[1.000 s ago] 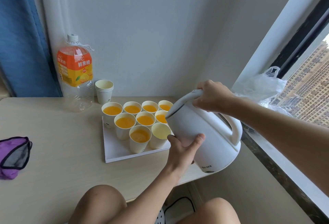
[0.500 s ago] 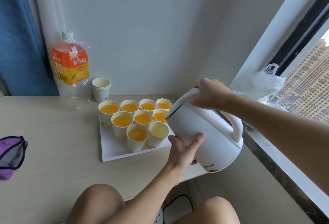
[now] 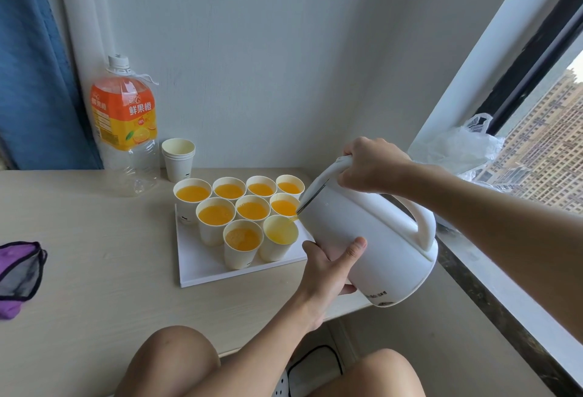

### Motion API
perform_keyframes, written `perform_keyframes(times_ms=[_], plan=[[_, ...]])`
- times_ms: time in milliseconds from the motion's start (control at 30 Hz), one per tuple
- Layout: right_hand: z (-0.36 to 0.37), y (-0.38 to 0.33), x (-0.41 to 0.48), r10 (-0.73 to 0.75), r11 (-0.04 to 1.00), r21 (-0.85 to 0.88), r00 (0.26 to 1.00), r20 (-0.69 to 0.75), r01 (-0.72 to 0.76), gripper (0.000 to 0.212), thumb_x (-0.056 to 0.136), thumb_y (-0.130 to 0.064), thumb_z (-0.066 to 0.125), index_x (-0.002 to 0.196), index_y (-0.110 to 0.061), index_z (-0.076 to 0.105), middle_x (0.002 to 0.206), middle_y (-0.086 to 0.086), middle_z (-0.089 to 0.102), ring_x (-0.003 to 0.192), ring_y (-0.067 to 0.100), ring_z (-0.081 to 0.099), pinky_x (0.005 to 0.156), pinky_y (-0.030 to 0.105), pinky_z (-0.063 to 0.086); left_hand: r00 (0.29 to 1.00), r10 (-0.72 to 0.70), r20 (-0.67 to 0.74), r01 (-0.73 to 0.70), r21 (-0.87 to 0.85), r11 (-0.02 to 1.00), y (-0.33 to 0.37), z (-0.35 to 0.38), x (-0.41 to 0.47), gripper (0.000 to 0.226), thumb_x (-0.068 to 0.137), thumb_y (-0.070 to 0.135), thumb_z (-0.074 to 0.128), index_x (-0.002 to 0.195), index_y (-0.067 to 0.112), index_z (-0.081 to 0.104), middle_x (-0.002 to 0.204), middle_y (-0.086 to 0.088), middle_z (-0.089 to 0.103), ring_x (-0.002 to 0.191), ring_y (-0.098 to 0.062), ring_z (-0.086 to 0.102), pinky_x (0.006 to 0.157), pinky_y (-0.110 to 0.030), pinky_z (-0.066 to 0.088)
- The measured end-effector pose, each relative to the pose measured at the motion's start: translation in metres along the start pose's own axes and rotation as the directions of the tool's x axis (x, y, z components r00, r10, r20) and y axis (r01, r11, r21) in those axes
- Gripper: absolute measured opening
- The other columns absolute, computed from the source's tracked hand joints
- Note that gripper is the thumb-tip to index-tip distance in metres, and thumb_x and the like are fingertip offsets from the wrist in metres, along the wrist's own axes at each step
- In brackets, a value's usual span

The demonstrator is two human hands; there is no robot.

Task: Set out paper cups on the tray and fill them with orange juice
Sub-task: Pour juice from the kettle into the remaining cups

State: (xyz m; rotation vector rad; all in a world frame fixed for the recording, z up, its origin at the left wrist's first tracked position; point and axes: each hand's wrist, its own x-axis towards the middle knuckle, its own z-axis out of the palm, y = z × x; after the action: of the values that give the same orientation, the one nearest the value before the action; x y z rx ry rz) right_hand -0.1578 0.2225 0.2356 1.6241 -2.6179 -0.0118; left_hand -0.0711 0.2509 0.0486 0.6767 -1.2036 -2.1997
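A white tray point(image 3: 202, 267) on the pale table carries several paper cups of orange juice point(image 3: 216, 215). Over the tray's right edge a white kettle point(image 3: 378, 239) is tilted with its spout down. A thin stream of juice runs from the spout into the front-right cup point(image 3: 279, 239), which holds a shallow, paler layer. My left hand point(image 3: 325, 270) cups the kettle's lower body, thumb up its side and fingers curled underneath. My right hand point(image 3: 369, 164) grips the top of the kettle at the lid, by the handle.
A large, nearly empty orange juice bottle point(image 3: 126, 125) and a stack of spare paper cups point(image 3: 178, 158) stand at the wall behind the tray. A purple pouch point(image 3: 15, 273) lies at the left edge. A plastic bag point(image 3: 457, 147) sits on the window sill. My knees show below the table.
The kettle has tipped slightly further and its spout has come over the front-right cup, where juice now runs in. Both hands keep their hold.
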Motion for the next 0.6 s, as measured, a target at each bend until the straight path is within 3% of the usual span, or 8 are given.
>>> perform_keyframes(times_ms=[133,600], plan=[[0.0002,0.0012,-0.0007,0.000,1.000,0.000,1.000,0.001,0.000,0.012,0.079,-0.022,0.056,0.086,-0.014,0.061,0.076,0.005,0.058,0.073,0.029,0.057,0.054,0.025,0.038,1.000,0.006,0.002,-0.006,0.004,1.000,0.0000,0.0001,-0.0009,0.081,0.068,0.059,0.081,0.119,0.016,0.035,0.128,0.000,0.061,0.120,-0.019,0.064,0.092,-0.056,0.059],[-0.0002,0.0028,0.0003,-0.016,1.000,-0.022,1.000,-0.005,0.016,0.010,0.079,-0.024,0.056,0.083,-0.016,0.060,0.074,0.003,0.056,0.072,0.028,0.056,0.052,0.025,0.036,0.999,0.003,0.039,-0.002,-0.014,1.000,-0.0013,0.0009,-0.0011,0.091,0.058,0.062,0.082,0.118,0.015,0.033,0.131,-0.004,0.061,0.122,-0.024,0.063,0.094,-0.056,0.059]])
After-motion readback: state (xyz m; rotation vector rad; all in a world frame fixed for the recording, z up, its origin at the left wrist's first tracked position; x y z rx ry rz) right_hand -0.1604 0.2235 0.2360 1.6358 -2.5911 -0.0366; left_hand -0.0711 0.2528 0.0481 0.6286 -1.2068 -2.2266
